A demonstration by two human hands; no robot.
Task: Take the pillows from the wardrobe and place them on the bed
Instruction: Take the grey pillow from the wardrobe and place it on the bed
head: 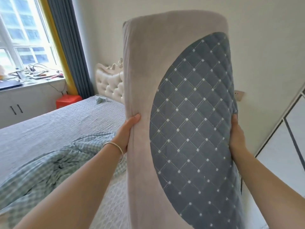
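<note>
Holding the pillow (178, 113) upright, w/ left hand (127, 129) & right hand (236, 134) gripping its sides. The bed (49, 129) lies to your left; swing there.

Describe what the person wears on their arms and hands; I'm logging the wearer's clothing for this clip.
Both forearms are bare, with no sleeves or gloves in view. The left hand has a thin, plain silver bangle sitting loosely around its wrist. The right hand shows no ring, watch or bracelet on the parts that are visible.
</note>
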